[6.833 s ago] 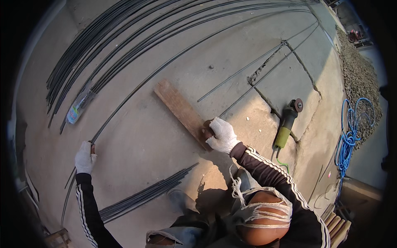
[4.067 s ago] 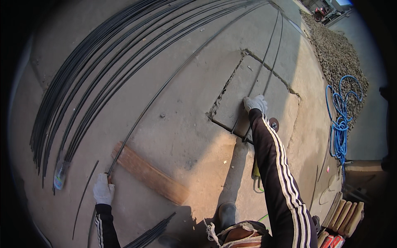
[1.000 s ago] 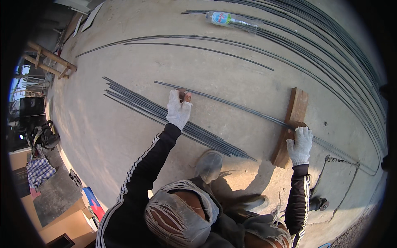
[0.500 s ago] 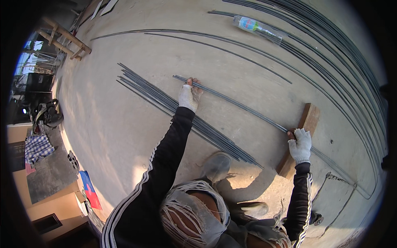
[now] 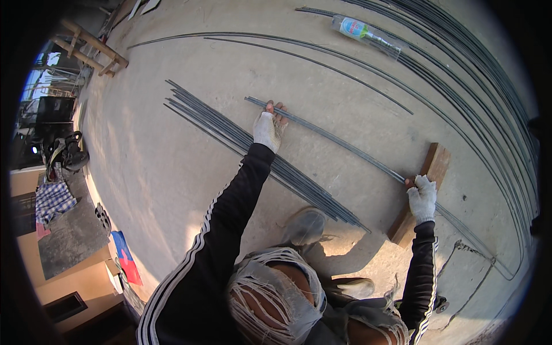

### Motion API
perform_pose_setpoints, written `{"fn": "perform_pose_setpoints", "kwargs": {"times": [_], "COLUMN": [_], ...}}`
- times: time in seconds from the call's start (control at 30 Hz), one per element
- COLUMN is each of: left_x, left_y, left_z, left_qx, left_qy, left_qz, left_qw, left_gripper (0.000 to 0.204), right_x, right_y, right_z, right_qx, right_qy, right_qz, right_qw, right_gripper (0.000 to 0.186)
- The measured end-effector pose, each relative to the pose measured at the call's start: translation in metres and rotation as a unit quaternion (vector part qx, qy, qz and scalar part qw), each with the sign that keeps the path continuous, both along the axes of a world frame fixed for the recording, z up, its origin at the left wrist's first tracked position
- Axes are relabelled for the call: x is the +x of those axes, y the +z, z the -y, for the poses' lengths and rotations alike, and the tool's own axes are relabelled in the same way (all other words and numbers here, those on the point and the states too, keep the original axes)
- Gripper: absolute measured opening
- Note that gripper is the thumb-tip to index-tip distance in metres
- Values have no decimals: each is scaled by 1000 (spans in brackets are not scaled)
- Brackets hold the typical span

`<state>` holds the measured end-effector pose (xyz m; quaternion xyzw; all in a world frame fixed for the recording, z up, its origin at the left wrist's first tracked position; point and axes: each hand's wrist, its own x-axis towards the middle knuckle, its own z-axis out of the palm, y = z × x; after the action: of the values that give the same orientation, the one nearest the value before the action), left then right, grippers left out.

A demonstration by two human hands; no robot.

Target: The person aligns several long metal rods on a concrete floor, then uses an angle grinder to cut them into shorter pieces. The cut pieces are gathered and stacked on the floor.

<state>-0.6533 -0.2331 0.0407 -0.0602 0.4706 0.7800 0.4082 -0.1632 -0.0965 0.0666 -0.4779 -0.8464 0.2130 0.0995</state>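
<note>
A pair of thin grey steel rods (image 5: 342, 144) lies slantwise in front of me, side by side. Near their far left end, my left hand (image 5: 270, 127) closes round them, in a white glove with bare fingertips. My right hand (image 5: 422, 195), gloved the same way, grips the rods above a wooden block (image 5: 434, 164); its palm side is hidden. Beyond that hand the rods run on to the lower right across the concrete. A bundle of cut rods (image 5: 230, 133) lies on the floor under my left forearm, roughly parallel to the held pair.
Long rods (image 5: 460, 72) curve along the right side, with a clear plastic bottle (image 5: 368, 35) lying on some of them. Other loose rods (image 5: 310, 69) lie farther out. At the far left stands a wooden trestle (image 5: 95, 49). A cracked concrete edge (image 5: 460, 244) is at lower right.
The whole view has shifted slightly, with the floor things a little higher and to the right. Both hands keep their hold on the rods, which lie much as before.
</note>
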Motion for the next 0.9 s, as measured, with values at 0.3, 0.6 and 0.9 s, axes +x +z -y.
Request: {"fn": "perform_pose_setpoints", "kwargs": {"times": [0.3, 0.6, 0.9], "left_x": [7, 14, 2], "left_y": [4, 4, -6], "left_z": [0, -1, 6], "left_qx": [-24, -37, 0], "left_qy": [12, 5, -8], "left_qz": [-9, -20, -32], "left_qw": [1000, 999, 999], "left_gripper": [56, 46, 45], "right_x": [2, -2, -6], "right_y": [1, 5, 12], "right_z": [-1, 1, 4], "right_qx": [-4, -8, 50], "right_qy": [8, 5, 41], "right_qz": [9, 12, -12], "right_qw": [1000, 1000, 998], "right_gripper": [13, 12, 12]}}
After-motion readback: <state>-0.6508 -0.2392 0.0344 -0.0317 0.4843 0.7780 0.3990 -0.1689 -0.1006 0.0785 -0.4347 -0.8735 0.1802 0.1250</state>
